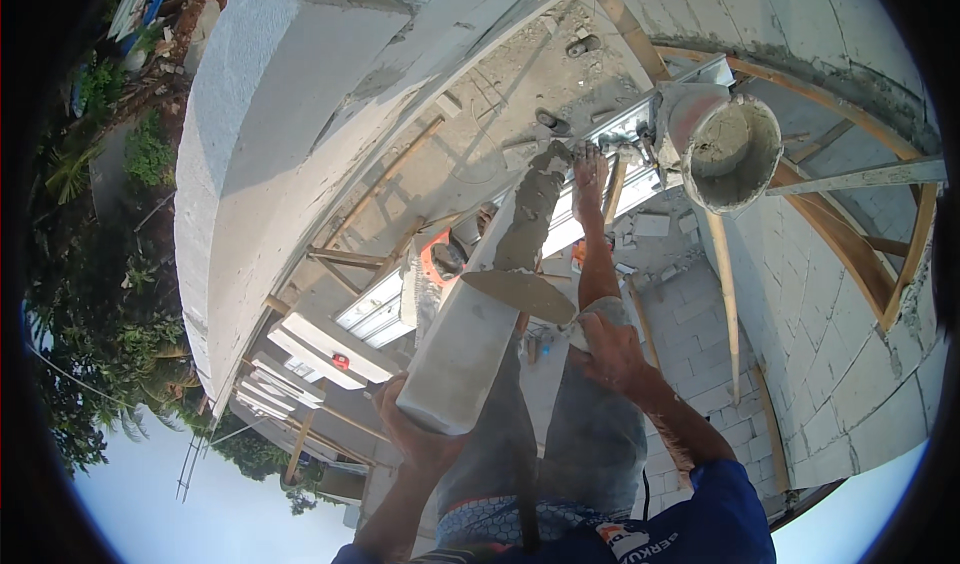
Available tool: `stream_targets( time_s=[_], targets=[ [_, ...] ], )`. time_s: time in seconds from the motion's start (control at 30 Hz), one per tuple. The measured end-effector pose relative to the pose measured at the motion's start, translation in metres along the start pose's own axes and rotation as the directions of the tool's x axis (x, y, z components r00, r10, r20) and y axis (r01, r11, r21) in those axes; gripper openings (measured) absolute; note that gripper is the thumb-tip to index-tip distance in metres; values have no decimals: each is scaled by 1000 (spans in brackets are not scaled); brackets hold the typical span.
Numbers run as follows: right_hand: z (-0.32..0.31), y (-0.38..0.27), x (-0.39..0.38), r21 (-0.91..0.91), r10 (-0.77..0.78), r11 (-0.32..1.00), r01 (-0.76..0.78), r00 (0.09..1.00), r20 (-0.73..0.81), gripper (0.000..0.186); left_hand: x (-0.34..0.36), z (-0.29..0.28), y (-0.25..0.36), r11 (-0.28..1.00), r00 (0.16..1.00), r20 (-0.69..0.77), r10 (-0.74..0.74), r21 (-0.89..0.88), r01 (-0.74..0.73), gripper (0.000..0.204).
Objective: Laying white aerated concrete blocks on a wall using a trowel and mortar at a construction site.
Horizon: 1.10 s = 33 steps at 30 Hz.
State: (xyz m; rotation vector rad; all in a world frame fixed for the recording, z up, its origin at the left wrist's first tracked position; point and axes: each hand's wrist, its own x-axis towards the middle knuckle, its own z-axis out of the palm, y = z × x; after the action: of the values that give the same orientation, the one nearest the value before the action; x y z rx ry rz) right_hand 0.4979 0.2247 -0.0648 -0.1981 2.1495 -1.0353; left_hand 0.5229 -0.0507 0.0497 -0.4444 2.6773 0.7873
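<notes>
A long white block sits in the middle of the view, just in front of the person's legs. It is pale grey-white, with flat sides and sharp corners, and it tilts up and away from the person. Wet grey mortar lies along its top face, thick and lumpy near the far end. The left hand is under the near end of the block. Its fingers curl up around the bottom corner and press on the block, so they are partly closed on it. Only a few of those fingers show, and the rest are hidden behind the block. A flat trowel with a pointed blade lies across the block, covered in the same grey mortar. The right hand holds the trowel's handle. Its fingers are wrapped tight around the handle, so the handle can hardly be seen. Up to the right, a bucket holds more grey mortar and rests on a metal beam. A bare foot stands near that beam. To the far left a big white block wall curves away, bent by the lens. The person's blue sleeve is cut off at the bottom edge. The ground far below is small and hard to make out.
</notes>
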Motion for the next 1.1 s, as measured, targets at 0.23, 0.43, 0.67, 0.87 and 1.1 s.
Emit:
stream_targets(
  time_s=[0.23,0.43,0.67,0.87,1.1],
  targets=[
    [-13,28,12,22,103,995,-101,982,-161,31,1,-3,2,1000,997,81,21,7,-21,94],
    [-5,-6,-9,252,384,902,-352,919,-91,31,6,-1,16,998,998,38,46,44,-47,94],
    [-16,12,-6,158,399,913,-376,903,-161,32,5,5,40,995,998,-14,65,79,-64,88],
    [-12,8,-17,66,242,970,-233,945,-222,27,7,10,51,988,995,-19,97,119,-94,83],
    [-7,10,-12,-32,91,995,-91,996,-7,37,5,11,48,996,999,-18,32,85,-31,81]
  ],
)
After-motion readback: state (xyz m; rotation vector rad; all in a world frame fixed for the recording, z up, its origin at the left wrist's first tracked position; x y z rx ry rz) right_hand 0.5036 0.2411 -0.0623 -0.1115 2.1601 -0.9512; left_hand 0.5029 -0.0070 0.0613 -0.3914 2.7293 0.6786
